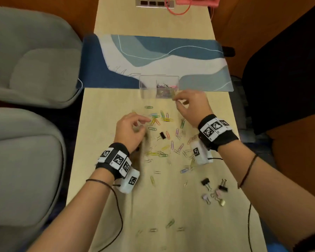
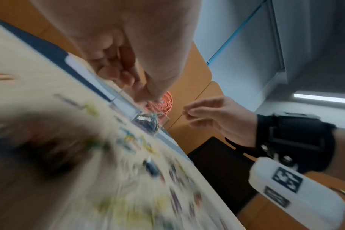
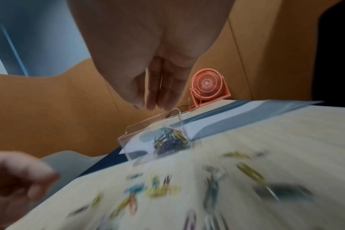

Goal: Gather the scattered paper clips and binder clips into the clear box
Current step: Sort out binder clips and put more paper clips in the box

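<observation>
Many paper clips (image 1: 164, 135) lay strewn on the table (image 1: 107, 99) between the two hands, with the binder clips (image 1: 214, 190) nearer the person on the right. Just beyond the scatter stood the box (image 1: 159, 86), its right compartment holding a small heap of clips. Nearer to it, the right hand (image 1: 191, 106) hovered by its right front corner, fingertips pinched together near the rim; whether they held a clip I could not tell. Fingers loosely curled, the left hand (image 1: 129, 130) hung over the scatter's left edge, apparently holding nothing, clips lying just right of its fingertips.
</observation>
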A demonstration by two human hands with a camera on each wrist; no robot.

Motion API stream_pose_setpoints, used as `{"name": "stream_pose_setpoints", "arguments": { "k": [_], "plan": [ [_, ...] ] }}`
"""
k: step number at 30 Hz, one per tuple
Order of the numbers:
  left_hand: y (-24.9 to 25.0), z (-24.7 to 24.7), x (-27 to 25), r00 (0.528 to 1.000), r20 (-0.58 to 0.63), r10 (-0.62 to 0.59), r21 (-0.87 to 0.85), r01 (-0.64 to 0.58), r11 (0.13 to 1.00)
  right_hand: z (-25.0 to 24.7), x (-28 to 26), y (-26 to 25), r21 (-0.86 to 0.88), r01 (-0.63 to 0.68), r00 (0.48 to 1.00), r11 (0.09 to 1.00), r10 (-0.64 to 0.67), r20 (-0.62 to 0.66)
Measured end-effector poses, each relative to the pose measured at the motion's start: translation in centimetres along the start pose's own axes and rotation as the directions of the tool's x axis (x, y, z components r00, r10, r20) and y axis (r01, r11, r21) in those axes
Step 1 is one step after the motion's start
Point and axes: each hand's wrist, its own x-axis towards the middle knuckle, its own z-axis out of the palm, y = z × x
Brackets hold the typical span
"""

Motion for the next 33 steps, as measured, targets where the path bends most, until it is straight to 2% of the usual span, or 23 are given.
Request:
{"name": "stream_pose_setpoints", "arguments": {
  "k": [3,6,10,14,18,20,23,24,26,28,30,31,33],
  "plan": [
    [-1.2,-0.5,-6.9,0.993,0.102,-0.060,0.046,0.055,0.997,0.5,-8.2,-0.8,0.002,-0.059,0.987,0.998,0.058,0.147],
    [-1.5,-0.5,-12.5,0.968,0.245,-0.049,0.215,-0.004,0.977,2.0,-15.7,-1.7,-0.093,-0.114,0.955,0.989,0.135,0.265],
    [-0.2,0.5,-17.5,0.927,0.375,-0.010,0.339,-0.127,0.932,3.7,-23.0,-2.8,-0.218,-0.206,0.913,0.954,0.268,0.307],
    [1.3,1.3,-20.6,0.911,0.412,-0.006,0.432,-0.189,0.882,4.6,-27.0,-5.4,-0.321,-0.139,0.901,0.937,0.254,0.350],
    [1.8,1.0,-24.3,0.894,0.448,-0.026,0.491,-0.222,0.842,5.0,-31.0,-8.5,-0.319,-0.040,0.885,0.947,0.181,0.428],
    [1.2,1.1,-26.4,0.891,0.453,-0.016,0.471,-0.224,0.854,5.2,-33.3,-9.5,-0.280,0.017,0.873,0.960,0.122,0.472],
    [0.9,0.6,-29.4,0.899,0.437,-0.024,0.351,-0.146,0.925,5.1,-35.6,-9.8,-0.207,0.051,0.847,0.977,0.068,0.527],
    [0.9,0.2,-30.2,0.905,0.425,-0.006,0.313,-0.141,0.939,4.8,-36.0,-9.6,-0.191,0.030,0.849,0.981,0.076,0.522],
    [0.6,-0.9,-31.5,0.936,0.352,0.008,0.295,-0.119,0.948,4.2,-36.3,-9.0,-0.193,-0.066,0.892,0.979,0.145,0.428],
    [0.0,-1.8,-32.2,0.975,0.210,-0.074,0.326,0.001,0.945,3.5,-36.4,-8.4,-0.226,-0.196,0.910,0.954,0.263,0.320],
    [-0.4,-2.2,-32.8,0.972,0.117,-0.202,0.331,0.154,0.931,3.4,-36.5,-8.4,-0.248,-0.272,0.895,0.930,0.339,0.291],
    [-0.5,-2.1,-33.0,0.963,0.106,-0.249,0.311,0.206,0.928,3.8,-36.6,-8.7,-0.243,-0.282,0.891,0.928,0.347,0.294],
    [0.1,-1.3,-33.3,0.956,0.129,-0.264,0.249,0.226,0.942,4.9,-37.1,-10.0,-0.208,-0.269,0.885,0.940,0.327,0.330]
  ]
}}
